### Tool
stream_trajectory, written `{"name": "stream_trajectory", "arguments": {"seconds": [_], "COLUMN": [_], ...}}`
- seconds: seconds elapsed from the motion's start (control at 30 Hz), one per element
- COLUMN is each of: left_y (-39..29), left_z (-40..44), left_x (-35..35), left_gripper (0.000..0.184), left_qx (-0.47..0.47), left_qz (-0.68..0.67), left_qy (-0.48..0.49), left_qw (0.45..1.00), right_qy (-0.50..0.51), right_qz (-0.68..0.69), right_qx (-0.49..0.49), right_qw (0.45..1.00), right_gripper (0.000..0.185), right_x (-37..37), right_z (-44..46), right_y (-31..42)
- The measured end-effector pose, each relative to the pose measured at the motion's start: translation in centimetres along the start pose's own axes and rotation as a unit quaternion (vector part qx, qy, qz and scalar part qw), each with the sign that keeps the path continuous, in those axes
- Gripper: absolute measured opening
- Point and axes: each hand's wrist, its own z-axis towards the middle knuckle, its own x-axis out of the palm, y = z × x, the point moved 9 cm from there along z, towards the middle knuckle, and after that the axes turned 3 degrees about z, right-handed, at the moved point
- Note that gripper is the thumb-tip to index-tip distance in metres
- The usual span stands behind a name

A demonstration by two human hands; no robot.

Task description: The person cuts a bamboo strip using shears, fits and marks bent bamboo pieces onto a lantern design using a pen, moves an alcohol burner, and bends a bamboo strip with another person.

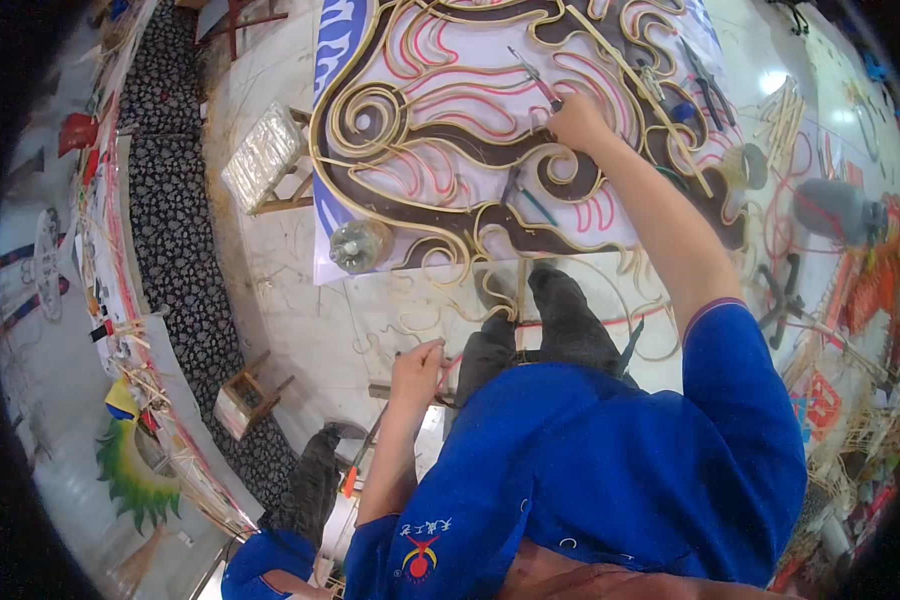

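My right hand [579, 122] reaches over the large patterned panel [482, 85], closed around a slender tool with a pointed metal tip [532, 70]. The tool's exact kind is unclear. Under it, pink and tan strips stand in curling lines on the white and dark pattern. Near my left thigh, below the panel's near edge, my left hand [417, 374] has its fingers curled. A thin pink strip [454, 368] runs beside those fingers; whether they grip it is hidden. A long tan strip [642, 100] lies across the panel's right part.
A clear jar [358, 246] stands on the panel's near left corner. Dark-handled cutters [708, 88] and a tape roll [752, 166] lie right, near a grey bottle [836, 210]. Left are a wrapped-top stool [265, 158] and a small wooden stool [248, 398]. A co-worker [270, 562] is lower left.
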Motion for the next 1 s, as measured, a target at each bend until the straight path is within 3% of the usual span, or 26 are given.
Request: {"name": "stream_trajectory", "arguments": {"seconds": [0.2,0.33,0.4,0.47,0.63,0.9,1.0], "left_y": [-0.7,-1.3,-2.0,-2.8,-3.5,-3.9,-3.7], "left_z": [1.0,1.3,1.2,0.7,0.7,1.7,1.7], "left_x": [0.8,1.1,1.2,1.3,1.5,2.2,2.1], "left_gripper": [0.032,0.034,0.034,0.034,0.035,0.036,0.034], "left_qx": [0.034,0.057,0.068,0.023,0.008,0.07,0.077], "left_qz": [0.032,0.037,0.038,0.007,0.007,0.068,0.038], "left_qy": [0.015,0.022,0.025,0.035,0.065,0.08,0.07], "left_qw": [0.999,0.997,0.997,0.999,0.998,0.992,0.994], "right_qy": [0.015,0.058,-0.012,-0.052,-0.205,-0.28,-0.252], "right_qz": [-0.022,0.04,0.045,0.046,0.08,-0.166,-0.121], "right_qx": [0.001,0.035,-0.001,-0.016,0.059,0.065,-0.012], "right_qw": [1.0,0.997,0.999,0.997,0.974,0.943,0.96], "right_gripper": [0.03,0.041,0.05,0.055,0.075,0.079,0.08], "right_x": [-1.6,-2.5,-5.0,-6.9,-13.5,-19.3,-18.0], "right_z": [-0.6,-2.4,-4.0,-5.9,-9.0,-10.0,-11.0], "right_y": [1.9,2.7,2.9,1.9,-7.1,-7.6,-7.3]}}
